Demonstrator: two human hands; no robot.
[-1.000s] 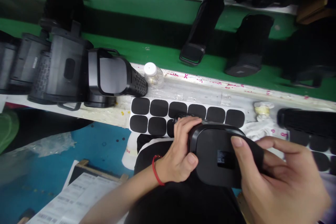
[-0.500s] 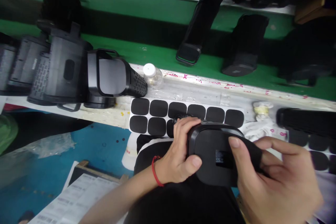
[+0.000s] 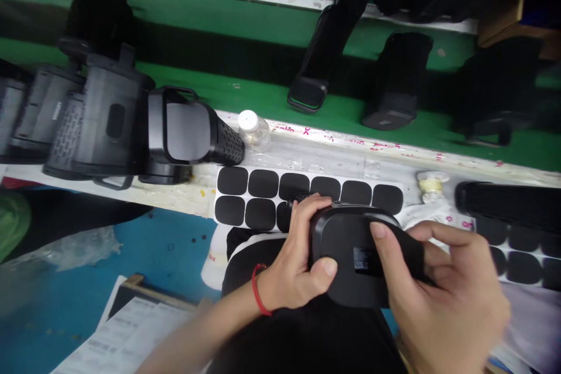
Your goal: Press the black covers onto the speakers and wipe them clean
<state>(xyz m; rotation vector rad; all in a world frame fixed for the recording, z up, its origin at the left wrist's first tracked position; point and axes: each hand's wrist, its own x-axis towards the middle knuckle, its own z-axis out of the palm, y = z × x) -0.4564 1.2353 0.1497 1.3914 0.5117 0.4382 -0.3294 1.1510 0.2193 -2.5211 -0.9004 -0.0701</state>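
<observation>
From my head view, the black housing sits between four and five o'clock of centre, its rounded flat end turned up at me. My left hand, near six o'clock and wearing a red cord bracelet, wraps the near side: fingers bent over the top edge, thumb lying across the rim, a firm hold with little gap. My right hand, toward four o'clock, has its thumb flat on the end face and its fingers curled behind the edge, so the housing is pinched there; I can't tell whether a loose piece lies under that thumb.

To work this face well, I judge that my left palm should brace the body so it can't roll, while my right thumb presses evenly and leaves the small dark label unsmudged.

That label carries a pale, code-like print, too small to read. Toward eight o'clock, printed sheets show barcode-like rows, also unreadable. Between twelve and three, magenta handwriting marks the white ledge strip; I can't make out words. At nine o'clock, a standing grey-black housing bears tiny pale lettering. I can't read any brand for certain.
</observation>
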